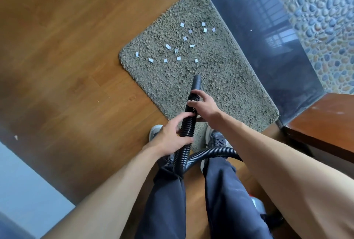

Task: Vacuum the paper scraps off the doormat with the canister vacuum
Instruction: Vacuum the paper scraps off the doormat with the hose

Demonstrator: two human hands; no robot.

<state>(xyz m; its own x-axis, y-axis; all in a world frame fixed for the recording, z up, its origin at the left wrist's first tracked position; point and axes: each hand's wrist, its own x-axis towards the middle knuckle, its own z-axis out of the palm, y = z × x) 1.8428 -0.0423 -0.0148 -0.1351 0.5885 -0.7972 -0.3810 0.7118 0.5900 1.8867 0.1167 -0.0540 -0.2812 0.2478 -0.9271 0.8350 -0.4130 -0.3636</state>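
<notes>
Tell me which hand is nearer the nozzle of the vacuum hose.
Right. The right hand grips the hose just behind the smooth nozzle, over the doormat. The left hand holds the ribbed part farther back, toward the person's body.

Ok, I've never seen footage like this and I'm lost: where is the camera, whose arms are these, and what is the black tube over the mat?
There is no machine filming here. The single picture comes from a camera worn on a person's head, looking down, so their own arms and legs enter from the bottom. The black ribbed tube is a vacuum hose. The left hand grips it lower down and the right hand grips it nearer the smooth nozzle. The nozzle points at a grey doormat lying on a wooden floor. Small white paper scraps lie scattered on the mat's far half, beyond the nozzle. Behind the hands, the hose loops back between the legs.
</notes>
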